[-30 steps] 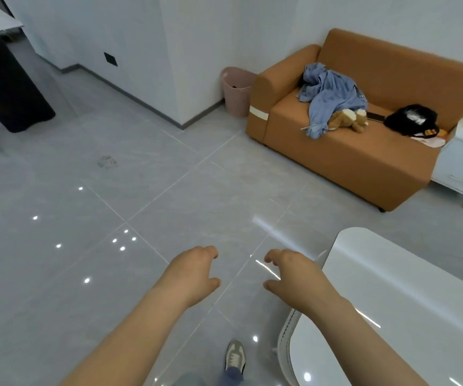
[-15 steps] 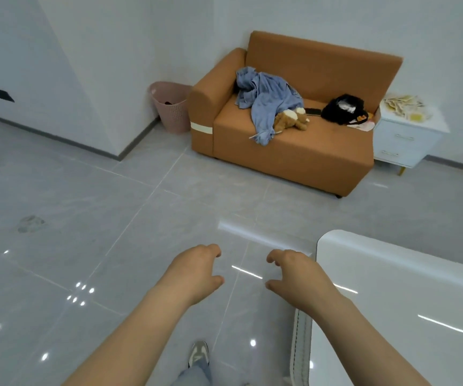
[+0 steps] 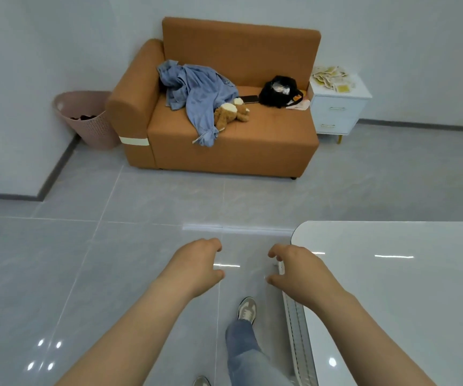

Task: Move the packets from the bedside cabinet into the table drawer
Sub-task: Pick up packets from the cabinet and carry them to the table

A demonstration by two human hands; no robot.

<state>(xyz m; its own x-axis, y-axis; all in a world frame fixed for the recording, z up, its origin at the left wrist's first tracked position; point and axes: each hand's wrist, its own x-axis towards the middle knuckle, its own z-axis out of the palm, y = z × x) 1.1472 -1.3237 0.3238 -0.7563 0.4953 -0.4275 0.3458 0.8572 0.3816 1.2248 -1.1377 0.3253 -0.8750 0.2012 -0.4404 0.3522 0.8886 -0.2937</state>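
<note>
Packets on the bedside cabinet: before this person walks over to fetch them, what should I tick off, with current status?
1. Packets lying on top of the bedside cabinet: ok.
2. Left hand free: ok, holds nothing.
3. Right hand free: ok, holds nothing.
4. Floor toward the cabinet unobstructed: ok.
5. Table drawer open: cannot tell, no drawer plainly visible.
6. Packets within reach: not ok, across the room.

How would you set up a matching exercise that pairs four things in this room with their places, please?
1 packets; 2 soft toy; 3 pink basket; 4 black bag.
A on the floor, left of the sofa; B on the bedside cabinet; C at the sofa seat's right end; D beside the blue shirt.
Pairs: 1-B; 2-D; 3-A; 4-C.
</note>
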